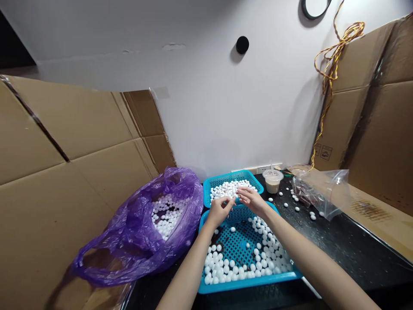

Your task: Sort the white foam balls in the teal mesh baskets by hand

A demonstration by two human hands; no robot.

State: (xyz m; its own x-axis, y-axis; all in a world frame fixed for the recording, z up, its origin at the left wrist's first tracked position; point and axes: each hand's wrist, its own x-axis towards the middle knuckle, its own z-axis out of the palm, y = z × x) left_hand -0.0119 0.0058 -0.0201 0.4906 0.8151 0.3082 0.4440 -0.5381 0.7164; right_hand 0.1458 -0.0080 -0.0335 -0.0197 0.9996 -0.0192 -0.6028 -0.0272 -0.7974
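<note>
My left hand (222,209) is over the near edge of the far blue basket (206,199), thumb and fingers pinched together; what they hold, if anything, is too small to make out. Close beside it, my right hand (252,201) bends its fingers inward over the white balls (222,189) in that basket. Its fingertips look closed, but whatever is between them blends with the balls. Below both wrists sits a larger blue basket (238,287), with white balls (222,269) along its front and right side and dark brown bits on its mesh floor.
To the left, a purple plastic bag (135,241) lies open with more white balls inside. A lidded cup (272,181), loose white balls (297,209) and a clear bag of brown material (306,193) are on the black countertop (348,241). Cardboard (97,172) stands at both sides.
</note>
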